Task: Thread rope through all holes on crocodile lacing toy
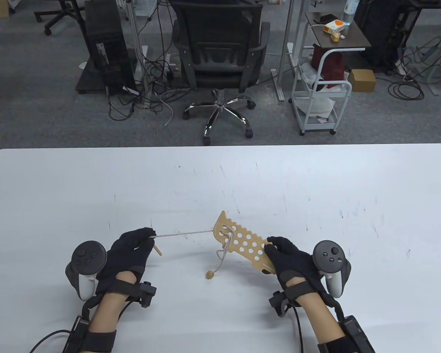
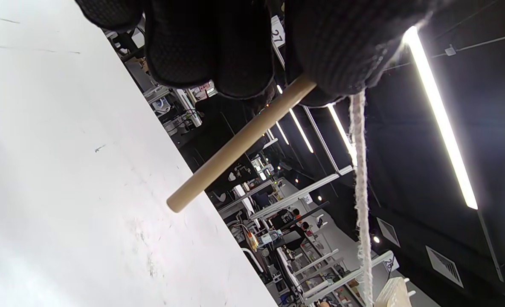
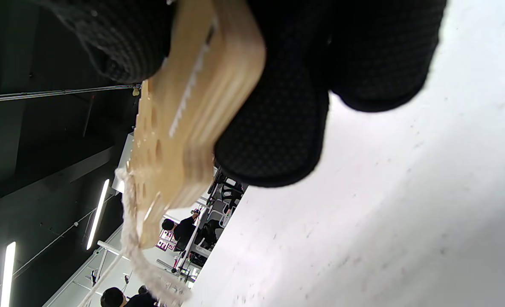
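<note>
- Near the left of the white table (image 1: 95,184), my left hand (image 1: 128,250) pinches the rope (image 1: 183,233) where it joins the wooden needle (image 2: 239,145); that smooth, round, stiff dowel juts from under my fingers, pointing right and toward me.
- From that pinch the rope runs taut to the right, up to the crocodile board (image 1: 239,244). It looks like soft, fuzzy, braided cord, limp without tension, so I judge the rigid needle the better place to hold when aiming at a hole.
- Below the board a slack loop hangs to a round wooden bead (image 1: 209,274) lying on the table.
- Just right of centre the crocodile board, a thin plywood plate with round holes and a toothed far edge, is tilted above the table; only the holes at its left end seem laced.
- At its near-right end my right hand (image 1: 292,257) clamps the board. It seems light and stiff.
</note>
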Action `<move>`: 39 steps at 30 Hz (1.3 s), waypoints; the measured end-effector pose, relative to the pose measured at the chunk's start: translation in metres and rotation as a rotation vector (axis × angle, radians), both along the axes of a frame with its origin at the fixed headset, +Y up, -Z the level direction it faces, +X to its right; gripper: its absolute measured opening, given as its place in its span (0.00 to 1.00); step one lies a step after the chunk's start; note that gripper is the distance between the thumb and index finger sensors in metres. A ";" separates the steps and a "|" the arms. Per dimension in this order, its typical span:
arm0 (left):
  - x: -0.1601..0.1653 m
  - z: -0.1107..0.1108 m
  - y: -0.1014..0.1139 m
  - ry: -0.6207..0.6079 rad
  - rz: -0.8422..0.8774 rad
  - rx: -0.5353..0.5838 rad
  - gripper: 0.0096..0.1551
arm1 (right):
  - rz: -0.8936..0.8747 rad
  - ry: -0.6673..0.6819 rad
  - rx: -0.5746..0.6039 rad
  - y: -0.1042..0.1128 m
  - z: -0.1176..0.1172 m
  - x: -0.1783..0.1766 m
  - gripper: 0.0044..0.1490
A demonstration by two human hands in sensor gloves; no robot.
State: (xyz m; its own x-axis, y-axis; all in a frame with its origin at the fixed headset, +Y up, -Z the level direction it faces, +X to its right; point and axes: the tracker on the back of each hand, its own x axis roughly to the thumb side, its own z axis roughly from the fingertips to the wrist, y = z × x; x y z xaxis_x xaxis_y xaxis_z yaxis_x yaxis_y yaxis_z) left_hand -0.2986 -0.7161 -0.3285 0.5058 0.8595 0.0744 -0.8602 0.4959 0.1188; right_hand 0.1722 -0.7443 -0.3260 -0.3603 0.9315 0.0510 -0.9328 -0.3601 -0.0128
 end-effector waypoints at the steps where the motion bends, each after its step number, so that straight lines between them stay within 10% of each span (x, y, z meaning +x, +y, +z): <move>1: -0.001 0.000 0.000 0.003 0.002 0.000 0.22 | 0.001 -0.002 -0.001 0.000 0.000 0.000 0.28; 39: -0.055 0.004 0.001 0.260 0.197 -0.018 0.23 | 0.009 -0.136 -0.034 -0.002 -0.008 0.028 0.28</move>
